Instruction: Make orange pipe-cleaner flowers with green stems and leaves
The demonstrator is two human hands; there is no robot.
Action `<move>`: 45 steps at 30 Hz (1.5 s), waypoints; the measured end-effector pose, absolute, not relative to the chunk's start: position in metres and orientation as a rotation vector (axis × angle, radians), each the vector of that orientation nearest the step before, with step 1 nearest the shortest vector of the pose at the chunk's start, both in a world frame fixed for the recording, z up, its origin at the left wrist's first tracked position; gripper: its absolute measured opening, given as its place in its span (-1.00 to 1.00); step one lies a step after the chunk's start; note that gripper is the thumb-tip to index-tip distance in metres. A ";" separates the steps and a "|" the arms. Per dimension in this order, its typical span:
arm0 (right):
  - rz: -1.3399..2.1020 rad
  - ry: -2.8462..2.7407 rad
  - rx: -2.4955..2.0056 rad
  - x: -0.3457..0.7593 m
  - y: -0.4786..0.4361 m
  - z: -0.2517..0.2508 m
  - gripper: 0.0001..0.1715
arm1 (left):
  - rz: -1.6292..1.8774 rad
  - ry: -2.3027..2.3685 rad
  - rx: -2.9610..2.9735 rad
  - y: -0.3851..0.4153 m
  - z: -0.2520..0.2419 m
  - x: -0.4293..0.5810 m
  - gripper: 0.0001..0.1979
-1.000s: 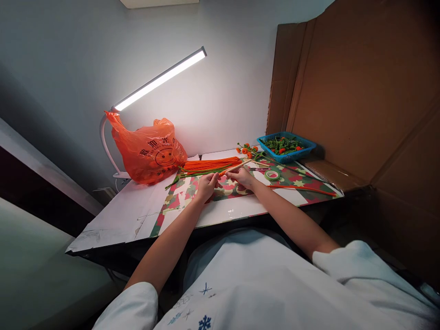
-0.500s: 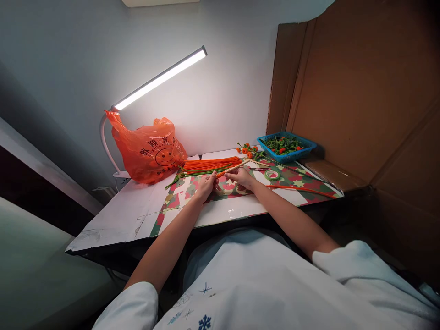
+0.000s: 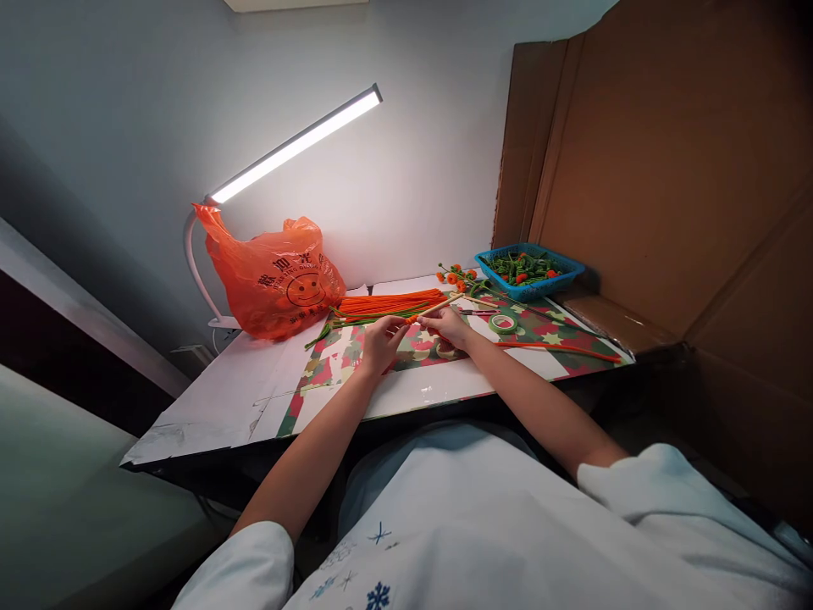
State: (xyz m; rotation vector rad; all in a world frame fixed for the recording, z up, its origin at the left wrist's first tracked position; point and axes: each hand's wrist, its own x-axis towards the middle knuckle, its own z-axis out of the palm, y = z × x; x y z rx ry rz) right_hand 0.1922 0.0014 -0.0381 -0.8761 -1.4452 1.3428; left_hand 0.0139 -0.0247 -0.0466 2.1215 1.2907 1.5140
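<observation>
My left hand (image 3: 379, 343) and my right hand (image 3: 445, 325) meet over a patterned red, green and white mat (image 3: 572, 339) on the table. My right hand pinches a thin wooden stick (image 3: 450, 302) that slants up to the right. Around the stick's near end is an orange pipe cleaner (image 3: 412, 319), and my left hand's closed fingers hold it there. A bundle of orange pipe cleaners (image 3: 389, 302) and some green ones (image 3: 330, 329) lie just behind my hands.
An orange plastic bag (image 3: 273, 280) stands at the back left under a lit bar lamp (image 3: 295, 146). A blue basket (image 3: 529, 270) of green and orange pieces sits at the back right, a green tape roll (image 3: 503, 323) near it. Cardboard (image 3: 666, 169) walls the right side.
My left hand's fingers have shifted a little along the orange pipe cleaner at the stick's end. The right hand and the stick have stayed almost still.
</observation>
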 end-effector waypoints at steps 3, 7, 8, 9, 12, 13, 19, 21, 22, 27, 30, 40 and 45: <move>1.326 -1.461 -0.867 0.193 0.002 -0.039 -0.70 | 1.484 1.288 2.132 -0.025 -0.047 0.014 -0.76; 1.307 -1.492 -0.846 0.193 0.003 -0.041 -0.65 | 1.415 1.305 2.137 -0.024 -0.046 0.014 -0.75; 1.304 -1.503 -0.835 0.193 0.003 -0.042 -0.64 | 1.392 1.311 2.138 -0.024 -0.046 0.014 -0.75; 1.300 -1.514 -0.826 0.193 0.003 -0.042 -0.63 | 1.369 1.317 2.138 -0.024 -0.045 0.014 -0.75; 1.282 -1.542 -0.812 0.193 0.004 -0.042 -0.63 | 1.318 1.329 2.131 -0.025 -0.044 0.015 -0.73; 1.274 -1.549 -0.809 0.193 0.004 -0.042 -0.63 | 1.309 1.329 2.127 -0.025 -0.043 0.015 -0.72; 1.270 -1.587 -0.790 0.192 0.003 -0.041 -0.62 | 1.236 1.248 1.995 -0.022 -0.045 0.014 -0.60; 1.271 -1.599 -0.779 0.192 0.002 -0.040 -0.62 | 1.215 1.195 1.888 -0.019 -0.046 0.014 -0.55; 1.268 -1.604 -0.773 0.191 0.002 -0.040 -0.62 | 1.205 1.161 1.828 -0.018 -0.047 0.014 -0.53; 1.244 -1.618 -0.752 0.190 0.001 -0.039 -0.60 | 1.113 1.032 1.589 -0.018 -0.044 0.016 -0.48; 1.241 -1.604 -0.770 0.190 0.002 -0.040 -0.58 | 1.083 1.011 1.529 -0.021 -0.042 0.016 -0.48; 1.283 -1.532 -0.794 0.190 0.004 -0.040 -0.60 | 1.100 1.057 1.711 -0.022 -0.047 0.017 -0.49; 1.263 -1.457 -0.843 0.192 0.008 -0.044 -0.66 | 1.174 1.184 2.050 -0.022 -0.049 0.017 -0.65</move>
